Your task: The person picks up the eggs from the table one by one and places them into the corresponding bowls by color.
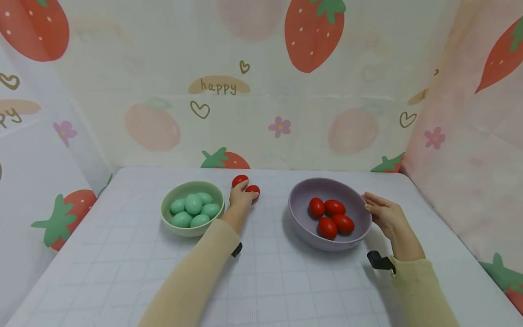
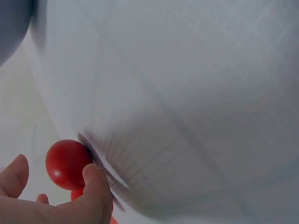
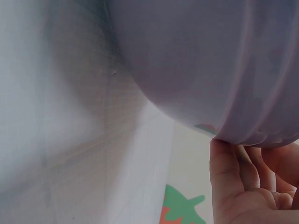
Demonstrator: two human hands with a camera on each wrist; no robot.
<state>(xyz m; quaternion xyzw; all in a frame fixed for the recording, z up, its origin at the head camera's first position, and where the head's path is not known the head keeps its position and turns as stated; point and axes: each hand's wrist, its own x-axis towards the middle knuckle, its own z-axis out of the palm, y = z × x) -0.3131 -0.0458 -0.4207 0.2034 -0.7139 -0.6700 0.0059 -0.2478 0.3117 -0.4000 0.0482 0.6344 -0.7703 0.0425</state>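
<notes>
Two red eggs lie on the table between the bowls, a farther one and a nearer one. My left hand reaches in at them, its thumb against the nearer egg. In the left wrist view, a gap separates a red egg from the finger at far left; a second one is mostly hidden behind the thumb. On the right, the purple bowl holds several red eggs. My right hand touches the outside of its rim with extended fingertips, also seen in the right wrist view.
A light green bowl with several mint-green eggs stands left of my left hand. All of it sits on a white grid-patterned tablecloth. A strawberry-print curtain hangs behind the table's far edge and along the sides.
</notes>
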